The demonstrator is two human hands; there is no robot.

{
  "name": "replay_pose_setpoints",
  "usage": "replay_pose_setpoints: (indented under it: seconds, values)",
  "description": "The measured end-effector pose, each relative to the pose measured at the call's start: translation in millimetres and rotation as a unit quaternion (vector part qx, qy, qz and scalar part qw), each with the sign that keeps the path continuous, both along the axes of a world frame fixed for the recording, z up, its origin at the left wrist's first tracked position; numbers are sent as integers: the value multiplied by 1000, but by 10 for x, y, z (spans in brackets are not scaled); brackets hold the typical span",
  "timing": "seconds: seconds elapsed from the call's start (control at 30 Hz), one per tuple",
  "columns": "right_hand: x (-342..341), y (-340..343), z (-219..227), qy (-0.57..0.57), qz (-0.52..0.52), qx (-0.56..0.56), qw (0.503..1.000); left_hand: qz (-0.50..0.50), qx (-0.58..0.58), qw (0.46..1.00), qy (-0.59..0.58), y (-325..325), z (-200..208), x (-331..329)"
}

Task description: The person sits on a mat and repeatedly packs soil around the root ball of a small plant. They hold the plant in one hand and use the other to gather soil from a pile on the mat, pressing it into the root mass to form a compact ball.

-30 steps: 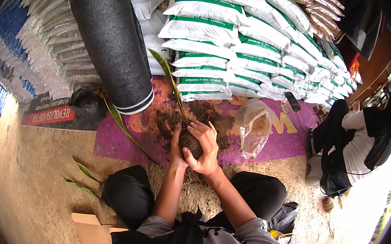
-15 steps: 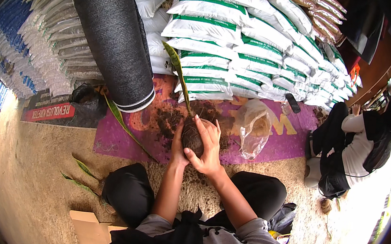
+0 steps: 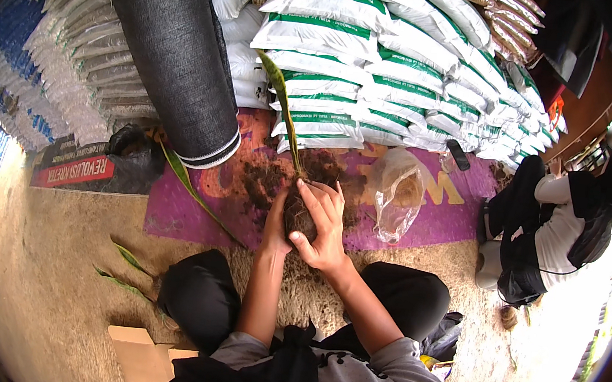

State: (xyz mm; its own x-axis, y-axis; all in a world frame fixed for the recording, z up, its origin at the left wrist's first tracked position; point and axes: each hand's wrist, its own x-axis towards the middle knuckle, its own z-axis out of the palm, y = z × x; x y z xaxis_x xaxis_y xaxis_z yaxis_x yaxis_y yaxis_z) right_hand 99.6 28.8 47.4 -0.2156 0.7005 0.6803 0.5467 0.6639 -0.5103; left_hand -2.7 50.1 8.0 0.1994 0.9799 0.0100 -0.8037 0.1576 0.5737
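Observation:
Between my two palms I hold a dark brown root ball [image 3: 299, 218] wrapped in thin fibres. A single long snake plant leaf [image 3: 286, 108], green with yellow edges, rises from its top and leans to the left. My left hand [image 3: 278, 221] is cupped along the left side of the ball. My right hand [image 3: 322, 226] wraps its right side, fingers over the top and thumb across the front. Under and around the hands, loose dark soil [image 3: 258, 186] is scattered on a purple banner sheet [image 3: 178, 215].
A clear plastic bag [image 3: 398, 200] lies right of the soil. Another snake plant leaf [image 3: 189, 183] rests at left beside a black roll of netting [image 3: 172, 53]. Stacked white sacks [image 3: 321, 38] stand behind. A person [image 3: 561, 215] sits at right; cardboard [image 3: 139, 359] lies near my left knee.
The view has shifted slightly. Both hands keep their hold on the root ball, with only a slight movement of the fingers.

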Motion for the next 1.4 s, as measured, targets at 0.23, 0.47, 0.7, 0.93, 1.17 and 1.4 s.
replay_pose_setpoints:
  seconds: [0.23,0.47,0.7,0.93,1.17,1.4]
  values:
    - [-5,111,-46,194,44,-63,978,-50,-102,989,-92,130,-240,-47]
    - [-13,103,-19,12,31,-60,998,-62,-94,981,-155,97,-195,12]
    - [-3,165,36,136,21,-128,982,71,-174,982,31,86,-27,32]
    - [4,193,-257,338,31,-189,921,54,-99,990,80,38,37,81]
    - [-24,140,-115,204,-9,-103,974,37,-99,994,14,38,-10,103]
    - [-26,113,-103,161,-28,-112,980,25,-102,993,46,39,-28,62]
